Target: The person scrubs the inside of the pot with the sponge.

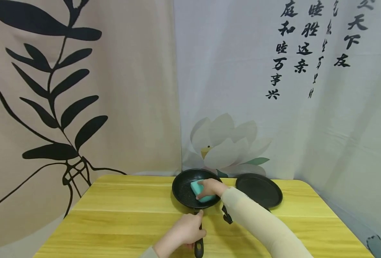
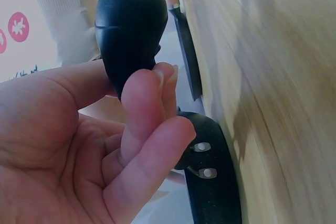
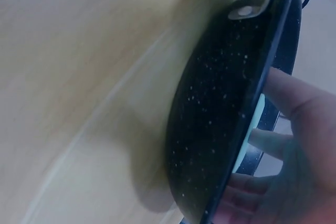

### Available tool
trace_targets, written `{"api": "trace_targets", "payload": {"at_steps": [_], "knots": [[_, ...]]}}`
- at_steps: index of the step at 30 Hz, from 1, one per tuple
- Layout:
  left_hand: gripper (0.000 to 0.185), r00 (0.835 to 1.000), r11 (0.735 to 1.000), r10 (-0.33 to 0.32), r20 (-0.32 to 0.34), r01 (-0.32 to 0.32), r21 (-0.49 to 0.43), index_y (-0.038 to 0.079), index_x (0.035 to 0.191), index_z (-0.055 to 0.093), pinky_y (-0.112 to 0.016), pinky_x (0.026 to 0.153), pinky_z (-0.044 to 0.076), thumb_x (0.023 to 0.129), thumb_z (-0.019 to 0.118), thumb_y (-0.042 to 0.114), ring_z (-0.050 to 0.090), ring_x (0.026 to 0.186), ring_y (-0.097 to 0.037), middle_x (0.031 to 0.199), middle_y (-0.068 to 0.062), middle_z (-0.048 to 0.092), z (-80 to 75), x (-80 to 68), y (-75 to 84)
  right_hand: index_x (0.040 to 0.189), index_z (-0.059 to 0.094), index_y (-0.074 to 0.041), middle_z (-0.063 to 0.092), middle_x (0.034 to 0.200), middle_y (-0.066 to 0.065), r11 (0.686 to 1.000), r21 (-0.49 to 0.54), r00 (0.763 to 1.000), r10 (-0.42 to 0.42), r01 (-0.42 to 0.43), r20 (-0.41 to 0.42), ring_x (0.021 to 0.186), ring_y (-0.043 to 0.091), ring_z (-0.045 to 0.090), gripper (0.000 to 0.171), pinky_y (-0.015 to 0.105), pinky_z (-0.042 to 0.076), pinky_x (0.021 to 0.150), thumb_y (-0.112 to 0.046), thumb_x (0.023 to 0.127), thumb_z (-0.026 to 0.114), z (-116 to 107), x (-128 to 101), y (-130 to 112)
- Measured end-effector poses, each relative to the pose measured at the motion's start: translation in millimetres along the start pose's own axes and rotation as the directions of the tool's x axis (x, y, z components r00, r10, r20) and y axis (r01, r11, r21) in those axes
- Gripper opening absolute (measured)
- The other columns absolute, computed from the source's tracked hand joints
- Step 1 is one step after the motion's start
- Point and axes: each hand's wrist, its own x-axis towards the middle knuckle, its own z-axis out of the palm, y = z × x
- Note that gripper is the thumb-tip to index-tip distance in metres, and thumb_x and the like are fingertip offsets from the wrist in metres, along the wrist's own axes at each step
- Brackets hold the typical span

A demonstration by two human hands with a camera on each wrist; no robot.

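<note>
A black frying pan (image 1: 181, 191) with light specks sits near the back of the table, its handle (image 1: 199, 248) pointing toward me. My left hand (image 1: 187, 228) grips that handle, index finger stretched along it toward the pan. The left wrist view shows the thumb and fingers around the black handle (image 2: 131, 19), with the riveted pan wall (image 2: 212, 187) beyond. Inside the pan, my right hand (image 1: 211, 187) holds a turquoise sponge (image 1: 207, 198) against the bottom. Only a strip of the sponge (image 3: 252, 132) shows past the pan's rim in the right wrist view.
A flat black pan (image 1: 258, 190) lies to the right on the wooden table (image 1: 122, 215); my right forearm hides part of its handle (image 1: 227, 215). Close behind the table hangs a printed cloth (image 1: 138, 89) with plants, a lotus and writing.
</note>
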Motion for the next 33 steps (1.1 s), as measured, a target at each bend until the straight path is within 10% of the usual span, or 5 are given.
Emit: {"api": "trace_targets", "payload": {"at_steps": [33], "knots": [[0.072, 0.997, 0.982, -0.048, 0.063, 0.059, -0.182, -0.005, 0.146, 0.037, -0.028, 0.036, 0.046, 0.09, 0.068, 0.027, 0.059, 0.038, -0.019, 0.044, 0.0, 0.057, -1.7, 1.1, 2.5, 0.144, 0.05, -0.021, 0.051, 0.137, 0.011, 0.992, 0.125, 0.999, -0.018, 0.023, -0.043, 0.086, 0.021, 0.054, 0.071, 0.034, 0.049, 0.058, -0.038, 0.081, 0.077, -34, -3, 10]]}}
